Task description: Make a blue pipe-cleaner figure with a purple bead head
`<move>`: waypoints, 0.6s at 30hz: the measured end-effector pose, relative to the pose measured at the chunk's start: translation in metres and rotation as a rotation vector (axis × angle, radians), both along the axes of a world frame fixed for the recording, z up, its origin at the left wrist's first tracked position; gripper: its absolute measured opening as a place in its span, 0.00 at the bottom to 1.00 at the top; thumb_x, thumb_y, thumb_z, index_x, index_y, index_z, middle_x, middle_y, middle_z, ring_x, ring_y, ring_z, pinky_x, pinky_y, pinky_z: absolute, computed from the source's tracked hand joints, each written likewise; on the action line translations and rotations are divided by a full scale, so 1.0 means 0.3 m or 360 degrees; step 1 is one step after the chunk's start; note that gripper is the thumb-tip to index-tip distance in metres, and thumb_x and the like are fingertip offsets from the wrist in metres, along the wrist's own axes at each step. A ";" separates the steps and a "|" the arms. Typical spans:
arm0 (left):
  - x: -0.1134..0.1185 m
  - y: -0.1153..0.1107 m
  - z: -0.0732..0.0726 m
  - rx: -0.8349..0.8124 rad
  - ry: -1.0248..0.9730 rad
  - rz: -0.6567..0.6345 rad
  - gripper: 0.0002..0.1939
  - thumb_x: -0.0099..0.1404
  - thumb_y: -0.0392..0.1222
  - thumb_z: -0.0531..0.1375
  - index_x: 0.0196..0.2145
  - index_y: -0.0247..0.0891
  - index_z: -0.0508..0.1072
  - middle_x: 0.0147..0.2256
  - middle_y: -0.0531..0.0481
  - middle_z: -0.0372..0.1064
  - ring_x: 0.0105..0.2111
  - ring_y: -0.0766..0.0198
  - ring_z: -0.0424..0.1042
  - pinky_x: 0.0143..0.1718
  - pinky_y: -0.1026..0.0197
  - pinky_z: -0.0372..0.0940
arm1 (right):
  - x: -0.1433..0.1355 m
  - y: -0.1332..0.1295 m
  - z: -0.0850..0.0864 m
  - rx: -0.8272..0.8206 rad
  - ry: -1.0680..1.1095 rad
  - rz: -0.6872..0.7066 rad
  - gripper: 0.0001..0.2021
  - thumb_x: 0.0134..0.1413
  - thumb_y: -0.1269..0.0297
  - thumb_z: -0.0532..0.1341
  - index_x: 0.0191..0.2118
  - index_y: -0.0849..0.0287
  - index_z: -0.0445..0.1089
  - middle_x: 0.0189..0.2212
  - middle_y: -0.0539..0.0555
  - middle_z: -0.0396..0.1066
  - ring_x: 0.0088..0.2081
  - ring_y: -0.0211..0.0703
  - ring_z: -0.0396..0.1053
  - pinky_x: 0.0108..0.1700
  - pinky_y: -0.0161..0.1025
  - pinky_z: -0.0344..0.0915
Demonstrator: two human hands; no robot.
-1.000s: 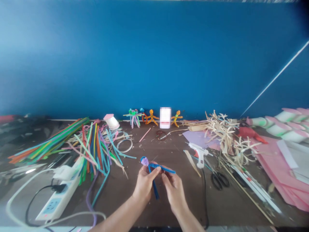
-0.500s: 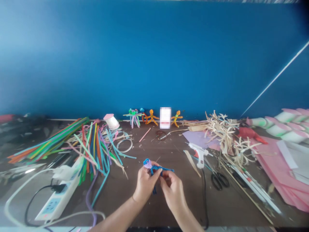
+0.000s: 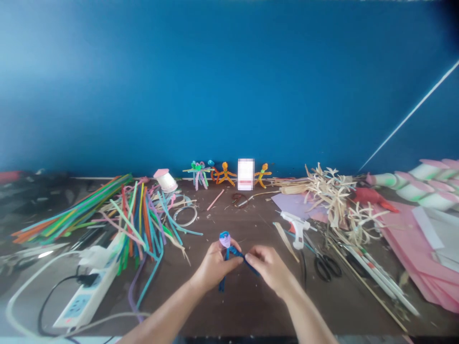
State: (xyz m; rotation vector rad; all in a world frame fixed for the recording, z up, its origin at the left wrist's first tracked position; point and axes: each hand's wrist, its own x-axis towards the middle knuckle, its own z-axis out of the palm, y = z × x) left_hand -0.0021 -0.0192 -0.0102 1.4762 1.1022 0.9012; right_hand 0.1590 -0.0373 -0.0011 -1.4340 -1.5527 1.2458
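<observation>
A small pipe-cleaner figure (image 3: 224, 240) with a lilac and blue head and dark blue limbs is held above the front middle of the table. My left hand (image 3: 215, 263) pinches it just below the head, its thumb on a blue limb. On the right, my right hand (image 3: 267, 265) has thumb and forefinger closed on the same blue limb, whose end slants down beneath the fingers. Another pair of blue strands hangs below my left hand. The fingertips of both hands are close together but apart.
Pipe cleaners (image 3: 143, 220) and a power strip (image 3: 81, 298) lie left. On the right are a glue gun (image 3: 297, 227), scissors (image 3: 327, 267), straw pieces and pink sheets (image 3: 416, 258). Finished-looking orange figures (image 3: 225, 174) stand by the wall, beside a blurred white card (image 3: 245, 174).
My right hand has moved a little right and turned more sideways. The figure's head has shifted right and up, and the blue limb that pointed right now slants down.
</observation>
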 end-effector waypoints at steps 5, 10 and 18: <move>-0.005 0.000 -0.003 -0.0142 -0.0228 -0.0070 0.07 0.49 0.35 0.61 0.27 0.35 0.66 0.22 0.56 0.61 0.23 0.71 0.59 0.26 0.68 0.56 | -0.014 0.006 -0.038 -0.0438 0.0557 -0.0087 0.12 0.43 0.59 0.58 0.19 0.62 0.61 0.14 0.44 0.53 0.18 0.31 0.50 0.21 0.30 0.44; -0.008 -0.001 -0.003 -0.0164 -0.0350 -0.0150 0.08 0.49 0.37 0.62 0.28 0.34 0.67 0.25 0.52 0.65 0.26 0.68 0.63 0.30 0.66 0.58 | -0.031 0.007 -0.056 -0.0644 0.0932 -0.0089 0.12 0.38 0.59 0.61 0.18 0.62 0.61 0.13 0.45 0.57 0.19 0.32 0.54 0.22 0.31 0.48; 0.004 -0.004 -0.028 -0.0256 -0.0374 0.0367 0.11 0.47 0.38 0.63 0.29 0.35 0.67 0.22 0.57 0.62 0.24 0.71 0.60 0.27 0.69 0.55 | -0.037 -0.050 -0.016 0.0779 -0.0091 -0.0495 0.06 0.50 0.63 0.56 0.31 0.59 0.65 0.29 0.53 0.65 0.34 0.42 0.63 0.37 0.38 0.59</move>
